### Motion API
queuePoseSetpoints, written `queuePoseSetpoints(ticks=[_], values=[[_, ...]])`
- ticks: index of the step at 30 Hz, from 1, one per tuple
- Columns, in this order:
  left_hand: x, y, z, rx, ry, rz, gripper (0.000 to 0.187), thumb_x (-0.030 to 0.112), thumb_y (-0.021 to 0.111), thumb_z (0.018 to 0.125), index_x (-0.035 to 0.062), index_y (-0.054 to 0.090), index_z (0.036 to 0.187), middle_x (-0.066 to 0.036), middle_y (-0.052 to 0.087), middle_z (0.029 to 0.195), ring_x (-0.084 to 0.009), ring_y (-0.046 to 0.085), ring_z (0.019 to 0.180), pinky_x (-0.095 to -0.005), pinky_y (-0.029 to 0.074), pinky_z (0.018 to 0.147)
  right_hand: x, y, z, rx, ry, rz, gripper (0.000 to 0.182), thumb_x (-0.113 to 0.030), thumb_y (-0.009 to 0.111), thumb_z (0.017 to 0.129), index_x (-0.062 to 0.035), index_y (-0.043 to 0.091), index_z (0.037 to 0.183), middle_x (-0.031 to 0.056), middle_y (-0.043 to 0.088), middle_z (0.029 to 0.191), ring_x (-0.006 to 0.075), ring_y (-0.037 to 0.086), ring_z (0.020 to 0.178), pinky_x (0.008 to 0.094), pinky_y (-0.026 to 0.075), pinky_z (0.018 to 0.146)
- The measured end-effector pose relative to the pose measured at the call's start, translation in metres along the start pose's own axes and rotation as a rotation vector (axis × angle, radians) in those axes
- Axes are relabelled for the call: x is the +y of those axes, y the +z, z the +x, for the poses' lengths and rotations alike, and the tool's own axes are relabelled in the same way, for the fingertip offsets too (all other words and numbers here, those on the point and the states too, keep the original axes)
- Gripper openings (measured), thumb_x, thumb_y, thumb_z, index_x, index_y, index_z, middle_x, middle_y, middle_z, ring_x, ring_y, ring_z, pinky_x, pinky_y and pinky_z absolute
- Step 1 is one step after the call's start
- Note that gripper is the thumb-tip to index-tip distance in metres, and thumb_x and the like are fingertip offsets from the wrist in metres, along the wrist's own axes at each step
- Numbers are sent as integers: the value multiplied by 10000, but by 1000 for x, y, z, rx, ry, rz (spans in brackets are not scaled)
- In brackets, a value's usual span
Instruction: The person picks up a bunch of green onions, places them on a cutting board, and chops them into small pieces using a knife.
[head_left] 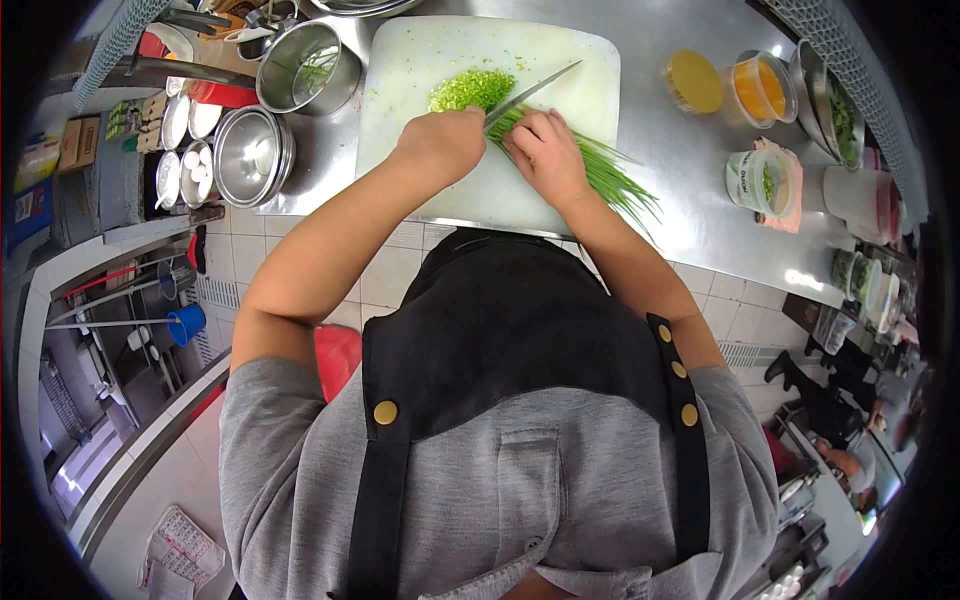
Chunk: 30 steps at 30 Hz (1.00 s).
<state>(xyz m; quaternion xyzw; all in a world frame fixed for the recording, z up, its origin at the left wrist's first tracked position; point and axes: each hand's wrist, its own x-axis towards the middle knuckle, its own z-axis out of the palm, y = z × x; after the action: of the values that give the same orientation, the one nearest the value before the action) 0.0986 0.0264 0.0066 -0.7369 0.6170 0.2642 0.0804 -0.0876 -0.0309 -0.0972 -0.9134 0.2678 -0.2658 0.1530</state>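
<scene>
My left hand is closed round the handle of a kitchen knife, whose blade points up and to the right across the board. My right hand presses with curled fingers on a bunch of thin green onions, right beside the blade. The long stalks fan out past the board's right edge onto the steel counter. A heap of finely chopped green onion lies left of the blade on the white cutting board. My left hand hides the knife's handle.
On the left stand a deep steel pot and stacked steel bowls. To the right are a yellow lid, a tub with orange contents, and a white tub on a cloth. Other people are at far right.
</scene>
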Motion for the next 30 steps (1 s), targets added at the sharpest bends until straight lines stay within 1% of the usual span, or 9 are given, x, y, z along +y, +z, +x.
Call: queuePoseSetpoints(ticks=[1, 3, 4, 6, 9, 18, 23, 25, 30], values=[[-2, 3, 2, 14, 7, -1, 232, 161, 490, 959, 20, 618, 1091, -238, 737, 1001, -413, 719, 964, -529, 552, 859, 2, 1, -3, 4, -1, -3, 152, -127, 782, 846, -130, 710, 980, 46, 641, 1096, 312, 640, 1096, 454, 531, 955], [-2, 1, 1, 11, 6, -2, 232, 162, 494, 957, 20, 619, 1092, -238, 738, 998, -414, 719, 962, -529, 552, 860, -5, -4, -1, 78, 25, 97, 162, -131, 785, 846, -126, 708, 989, 44, 646, 1089, 293, 653, 1044, 413, 555, 883], [-2, 0, 0, 1, 4, -7, 232, 162, 497, 956, 20, 619, 1093, -238, 738, 996, -416, 719, 959, -528, 551, 861, -4, -3, -1, 81, 23, 95, 162, -131, 785, 846, -126, 708, 989, 44, 646, 1089, 293, 653, 1044, 413, 555, 883], [-1, -2, 0, 7, 9, -6, 232, 163, 494, 957, 19, 620, 1090, -237, 738, 994, -416, 719, 961, -528, 551, 863, -4, -1, -2, 100, 0, 72, 164, -154, 766, 860, -135, 669, 991, 43, 646, 1078, 267, 658, 1020, 393, 570, 821], [6, -10, -4, -2, 10, 2, 233, 164, 490, 959, 19, 622, 1085, -238, 738, 996, -415, 719, 967, -528, 551, 867, -4, 2, -2, 151, -4, 45, 168, -155, 769, 855, -133, 674, 991, 43, 656, 1059, 260, 669, 985, 391, 573, 801], [4, 2, -6, 9, 4, 1, 238, 145, 476, 949, 17, 627, 1082, -247, 738, 1014, -415, 719, 980, -528, 550, 875, -2, 5, -7, 172, 1, 35, 146, -150, 761, 845, -163, 696, 975, -10, 684, 1064, 211, 690, 959, 355, 584, 784], [10, -17, -11, 7, 13, -16, 236, 137, 478, 944, 10, 631, 1071, -253, 736, 1013, -419, 718, 974, -529, 550, 870, -1, 5, -5, 169, 10, 27, 144, -138, 759, 843, -161, 704, 974, -10, 692, 1080, 209, 692, 961, 356, 585, 789], [13, -29, -14, -45, 32, -5, 237, 127, 472, 940, 3, 633, 1062, -251, 738, 991, -425, 722, 950, -534, 550, 860, -1, 6, -4, 162, 1, 29, 149, -133, 757, 843, -159, 705, 981, -10, 694, 1086, 210, 692, 962, 355, 585, 789], [7, -17, -22, -14, 44, 16, 235, 119, 467, 939, -5, 618, 1069, -256, 737, 963, -427, 726, 924, -537, 554, 847, -1, 4, -2, 144, -1, 13, 147, -118, 751, 833, -147, 690, 964, -8, 685, 1053, 212, 686, 969, 352, 583, 796]])
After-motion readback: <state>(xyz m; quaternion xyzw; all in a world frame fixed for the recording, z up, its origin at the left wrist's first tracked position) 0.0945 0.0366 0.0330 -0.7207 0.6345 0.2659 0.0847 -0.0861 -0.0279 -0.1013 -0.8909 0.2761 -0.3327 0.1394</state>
